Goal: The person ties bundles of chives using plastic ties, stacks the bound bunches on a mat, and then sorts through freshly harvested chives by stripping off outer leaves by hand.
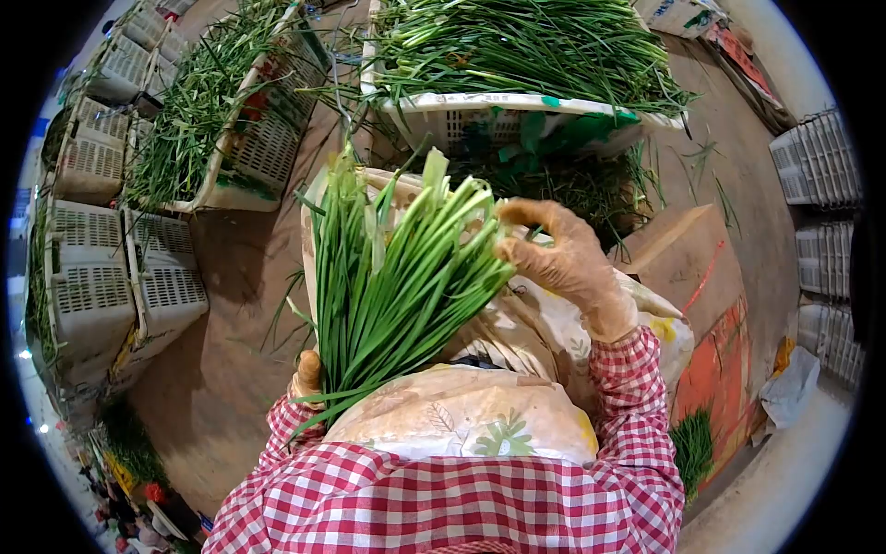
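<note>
A loose bunch of garlic chives (392, 277) lies across my lap, pale stalk ends fanned toward the top and green leaves trailing down to the left. My left hand (307, 377) is at the lower left of the bunch and holds it; most of its fingers are hidden under the leaves. At the pale ends on the right, my right hand (563, 263) curls its thumb and forefinger in a pinch on stalks at the edge. A patterned apron (471, 402) covers my lap beneath the bunch.
Ahead stands a white crate (517, 106) heaped with chives. To the left, another crate (226, 180) holds loose green leaves, beside several stacked crates (92, 263). A cardboard box (683, 249) is at my right, near a small chive pile (692, 452). More crates (817, 162) line the right wall.
</note>
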`<state>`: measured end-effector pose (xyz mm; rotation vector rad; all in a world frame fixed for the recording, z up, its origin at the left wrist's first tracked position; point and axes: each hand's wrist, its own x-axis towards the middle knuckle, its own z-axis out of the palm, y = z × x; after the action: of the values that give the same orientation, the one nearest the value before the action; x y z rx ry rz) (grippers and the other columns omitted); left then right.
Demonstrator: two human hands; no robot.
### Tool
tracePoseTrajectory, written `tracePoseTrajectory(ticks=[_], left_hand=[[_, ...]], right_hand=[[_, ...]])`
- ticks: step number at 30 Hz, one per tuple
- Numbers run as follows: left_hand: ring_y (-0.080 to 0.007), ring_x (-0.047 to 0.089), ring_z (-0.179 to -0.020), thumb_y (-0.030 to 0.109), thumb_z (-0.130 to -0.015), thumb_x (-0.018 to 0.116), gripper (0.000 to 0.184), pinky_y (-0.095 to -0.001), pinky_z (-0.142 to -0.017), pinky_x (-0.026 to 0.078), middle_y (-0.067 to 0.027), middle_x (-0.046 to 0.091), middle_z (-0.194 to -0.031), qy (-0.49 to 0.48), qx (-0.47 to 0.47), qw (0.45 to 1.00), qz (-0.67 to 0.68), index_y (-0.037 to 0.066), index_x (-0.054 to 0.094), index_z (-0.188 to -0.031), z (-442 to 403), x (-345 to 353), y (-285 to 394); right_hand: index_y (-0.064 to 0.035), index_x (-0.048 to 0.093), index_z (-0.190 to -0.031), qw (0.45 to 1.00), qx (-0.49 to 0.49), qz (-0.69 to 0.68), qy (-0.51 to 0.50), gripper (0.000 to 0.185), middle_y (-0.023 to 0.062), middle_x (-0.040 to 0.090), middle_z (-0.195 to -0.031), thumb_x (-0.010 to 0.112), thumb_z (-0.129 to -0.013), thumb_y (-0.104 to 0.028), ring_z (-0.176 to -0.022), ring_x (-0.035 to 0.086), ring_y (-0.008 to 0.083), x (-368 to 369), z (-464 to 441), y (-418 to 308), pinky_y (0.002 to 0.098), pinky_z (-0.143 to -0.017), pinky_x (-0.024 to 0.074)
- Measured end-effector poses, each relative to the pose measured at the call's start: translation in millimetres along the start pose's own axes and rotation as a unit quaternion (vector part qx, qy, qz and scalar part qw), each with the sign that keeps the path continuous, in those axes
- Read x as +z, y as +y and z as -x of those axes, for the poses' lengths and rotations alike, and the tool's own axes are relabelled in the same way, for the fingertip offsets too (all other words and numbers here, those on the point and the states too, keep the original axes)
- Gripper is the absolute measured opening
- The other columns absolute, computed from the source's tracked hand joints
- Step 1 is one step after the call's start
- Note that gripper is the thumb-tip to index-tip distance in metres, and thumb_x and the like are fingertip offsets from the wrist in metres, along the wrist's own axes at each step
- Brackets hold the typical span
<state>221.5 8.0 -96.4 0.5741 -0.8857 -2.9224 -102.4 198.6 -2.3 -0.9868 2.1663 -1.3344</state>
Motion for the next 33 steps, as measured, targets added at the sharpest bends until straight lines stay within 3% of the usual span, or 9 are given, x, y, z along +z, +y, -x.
tracePoseTrajectory(ticks=[7, 9, 11, 13, 15, 24, 26, 28, 33], left_hand=[[-0.0230, 0.050, -0.118, 0.052, -0.070, 0.073, 0.094, -0.0368, -0.102, 0.038, -0.0108, 0.050, -0.130, -0.005, 0.010, 1.000, 0.002, 0.002, 0.032, -0.139, -0.9, -0.4, -0.9], [-0.0228, 0.050, -0.117, 0.051, -0.070, 0.074, 0.094, -0.0365, -0.102, 0.038, -0.0106, 0.050, -0.130, -0.007, 0.015, 1.000, 0.000, 0.002, 0.032, -0.139, -1.1, -0.4, -0.3], [-0.0227, 0.050, -0.117, 0.051, -0.071, 0.074, 0.094, -0.0363, -0.102, 0.038, -0.0105, 0.050, -0.130, -0.009, 0.016, 1.000, -0.001, 0.002, 0.032, -0.139, -0.8, 0.0, -0.9], [-0.0225, 0.050, -0.117, 0.050, -0.071, 0.074, 0.093, -0.0361, -0.102, 0.038, -0.0104, 0.050, -0.130, -0.010, 0.016, 1.000, -0.001, 0.002, 0.032, -0.139, -1.1, -0.4, -0.7], [-0.0223, 0.050, -0.117, 0.049, -0.071, 0.074, 0.093, -0.0359, -0.102, 0.038, -0.0102, 0.050, -0.130, -0.011, 0.020, 1.000, -0.002, 0.002, 0.032, -0.139, 0.7, -0.3, -0.1], [-0.0217, 0.050, -0.116, 0.046, -0.071, 0.075, 0.091, -0.0348, -0.101, 0.038, -0.0096, 0.050, -0.129, -0.012, 0.041, 0.999, -0.007, 0.002, 0.031, -0.139, 6.7, -1.8, 2.1], [-0.0215, 0.050, -0.116, 0.045, -0.071, 0.075, 0.091, -0.0346, -0.100, 0.038, -0.0095, 0.050, -0.129, -0.012, 0.042, 0.999, -0.011, 0.002, 0.031, -0.139, 6.7, -3.0, 2.2], [-0.0213, 0.050, -0.116, 0.044, -0.071, 0.075, 0.091, -0.0344, -0.100, 0.038, -0.0093, 0.050, -0.129, -0.012, 0.041, 0.999, -0.013, 0.002, 0.031, -0.139, 5.8, -1.4, 2.0], [-0.0210, 0.050, -0.115, 0.042, -0.072, 0.075, 0.090, -0.0338, -0.100, 0.038, -0.0090, 0.050, -0.128, -0.011, 0.038, 0.999, -0.036, 0.002, 0.031, -0.139, 1.5, 7.4, 3.6]], right_hand=[[-0.0074, 0.067, -0.090, 0.992, 0.067, -0.089, -0.065, 0.024, 0.0078, 0.061, -0.084, 0.073, -0.076, -0.025, -0.086, 0.057, 0.0210, 13.9, 6.6, 7.0, 0.0345, -0.077, 0.0444], [-0.0094, 0.065, -0.085, 0.941, -0.237, 0.233, 0.063, 0.017, 0.0056, 0.061, -0.082, 0.073, -0.075, -0.020, -0.085, 0.057, 0.0201, 12.3, 2.4, 2.9, 0.0345, -0.076, 0.0446], [-0.0096, 0.062, -0.081, 0.909, -0.286, 0.278, 0.120, 0.011, 0.0053, 0.060, -0.077, 0.071, -0.076, -0.015, -0.080, 0.057, 0.0197, 12.1, -0.6, 9.6, 0.0332, -0.072, 0.0445], [-0.0081, 0.060, -0.078, 0.938, -0.277, 0.138, 0.156, 0.010, 0.0073, 0.057, -0.074, 0.068, -0.079, -0.014, -0.075, 0.056, 0.0213, -2.9, -10.5, 26.9, 0.0340, -0.068, 0.0434], [-0.0075, 0.056, -0.072, 0.881, -0.220, 0.359, 0.215, 0.016, 0.0075, 0.053, -0.070, 0.066, -0.082, -0.015, -0.070, 0.052, 0.0223, -23.7, -19.1, 37.8, 0.0358, -0.065, 0.0413], [-0.0054, 0.061, -0.097, 0.742, 0.077, 0.539, 0.390, 0.016, 0.0139, 0.061, -0.080, 0.059, -0.087, -0.019, -0.073, 0.059, 0.0264, -133.4, -35.3, 135.5, 0.0383, -0.067, 0.0473], [-0.0061, 0.060, -0.110, 0.822, 0.011, 0.444, 0.357, 0.024, 0.0153, 0.065, -0.087, 0.057, -0.088, -0.016, -0.075, 0.062, 0.0258, -106.4, -25.4, 138.9, 0.0366, -0.067, 0.0501], [-0.0054, 0.062, -0.108, 0.981, 0.082, -0.038, 0.173, 0.024, 0.0090, 0.068, -0.088, 0.056, -0.092, -0.022, -0.071, 0.063, 0.0133, -58.9, -11.5, 72.0, 0.0264, -0.059, 0.0494], [-0.0008, 0.067, -0.088, 0.940, 0.121, -0.313, 0.059, 0.026, 0.0065, 0.066, -0.073, 0.061, -0.090, -0.026, -0.057, 0.057, 0.0083, -12.3, 15.9, 15.8, 0.0178, -0.047, 0.0441]])
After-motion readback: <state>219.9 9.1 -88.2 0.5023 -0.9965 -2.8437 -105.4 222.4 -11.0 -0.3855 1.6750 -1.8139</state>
